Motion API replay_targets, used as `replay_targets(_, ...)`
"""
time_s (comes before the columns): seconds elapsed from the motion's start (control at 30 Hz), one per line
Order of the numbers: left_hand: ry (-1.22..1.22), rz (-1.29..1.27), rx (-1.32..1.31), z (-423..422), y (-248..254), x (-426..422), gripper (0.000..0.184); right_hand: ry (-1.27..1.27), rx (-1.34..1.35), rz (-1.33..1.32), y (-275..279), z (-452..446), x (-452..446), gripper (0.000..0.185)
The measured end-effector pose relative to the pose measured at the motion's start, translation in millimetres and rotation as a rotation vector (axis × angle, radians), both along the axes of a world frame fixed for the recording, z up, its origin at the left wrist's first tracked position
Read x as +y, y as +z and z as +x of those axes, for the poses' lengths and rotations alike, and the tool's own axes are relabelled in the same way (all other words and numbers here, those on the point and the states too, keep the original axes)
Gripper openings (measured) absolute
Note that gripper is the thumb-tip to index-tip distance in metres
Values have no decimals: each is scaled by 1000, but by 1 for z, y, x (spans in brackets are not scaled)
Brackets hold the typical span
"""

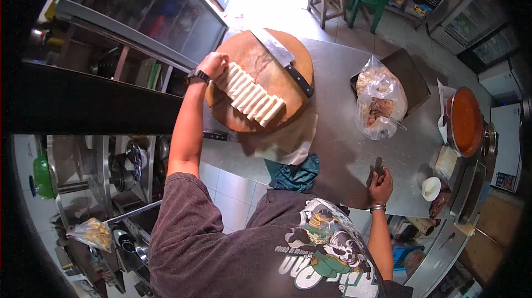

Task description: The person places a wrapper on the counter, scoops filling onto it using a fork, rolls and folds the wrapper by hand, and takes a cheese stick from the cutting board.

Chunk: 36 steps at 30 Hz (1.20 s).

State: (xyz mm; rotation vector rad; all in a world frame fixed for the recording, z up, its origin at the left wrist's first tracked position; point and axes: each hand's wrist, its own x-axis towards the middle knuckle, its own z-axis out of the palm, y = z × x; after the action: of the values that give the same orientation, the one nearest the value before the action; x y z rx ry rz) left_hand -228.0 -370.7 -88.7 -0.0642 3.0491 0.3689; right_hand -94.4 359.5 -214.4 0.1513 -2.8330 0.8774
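On a round wooden board (260,59) lies a row of several white strips (249,94), side by side. My left hand (214,65), with a dark watch at the wrist, is closed at the upper left end of the row; its fingertips touch the strips there, and what they hold is hidden. A cleaver (274,48) with a black handle lies flat on the board, right of the strips. Over the metal table (343,98), near its front edge, my right hand (380,186) has its fingers apart and holds nothing.
A clear bag of food (381,101) lies beside a dark tray (413,79). At the right stand a bowl of orange-red liquid (465,120) and a small white bowl (430,189). A green cloth (299,173) hangs at the front edge. Stools (368,0) stand beyond the table.
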Motion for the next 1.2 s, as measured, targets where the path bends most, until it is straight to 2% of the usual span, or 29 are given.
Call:
replay_targets(0.2,71,-88,-157,-9,-17,-10,15,4,-9,41,3,0,-1,43)
replay_targets(0.27,125,-247,224,3,-3,8,31,21,13,54,-1,0,0,43)
replay_targets(0.3,182,-194,259,10,17,27,45,34,38,56,-3,0,2,43)
replay_targets(0.33,169,-123,428,21,29,46,35,37,43,69,-1,-1,1,43)
replay_targets(0.4,269,252,379,53,57,98,28,13,37,27,3,0,-2,41)
replay_targets(0.47,215,418,309,100,61,157,22,53,70,80,-1,-3,-1,40)
replay_targets(0.5,101,374,413,124,47,179,26,-38,7,-58,-5,-6,-9,39)
replay_targets(0.53,8,350,361,143,30,194,26,-127,-57,-197,-7,-9,-19,38)
replay_targets(0.57,-15,364,307,162,21,214,28,-69,-124,-281,5,-12,-38,37)
replay_targets(0.63,-38,412,262,192,-4,251,33,217,-121,-319,18,-19,-89,41)
replay_targets(0.7,-42,399,283,207,-35,276,43,237,-372,-377,45,-15,-154,50)
replay_targets(0.73,-19,358,289,211,-47,287,54,272,-412,-401,47,-15,-180,53)
replay_targets(0.8,68,285,156,216,-65,300,63,314,-536,-391,50,-19,-217,57)
replay_targets(0.83,83,283,167,216,-73,303,63,302,-545,-366,46,-21,-229,59)
replay_targets(0.9,210,309,-74,212,-85,306,65,337,-529,-377,25,-29,-237,58)
replay_targets(1.0,183,164,39,204,-89,307,60,375,-516,-475,33,-32,-231,55)
replay_targets(1.03,222,232,56,201,-86,308,48,387,-547,-528,45,-31,-225,54)
replay_targets(1.07,228,231,66,199,-83,311,48,398,-577,-580,56,-30,-219,53)
replay_targets(1.17,105,239,246,192,-97,317,16,403,-586,-681,51,-28,-196,51)
replay_targets(1.2,91,237,254,189,-94,321,16,393,-580,-735,55,-28,-188,50)
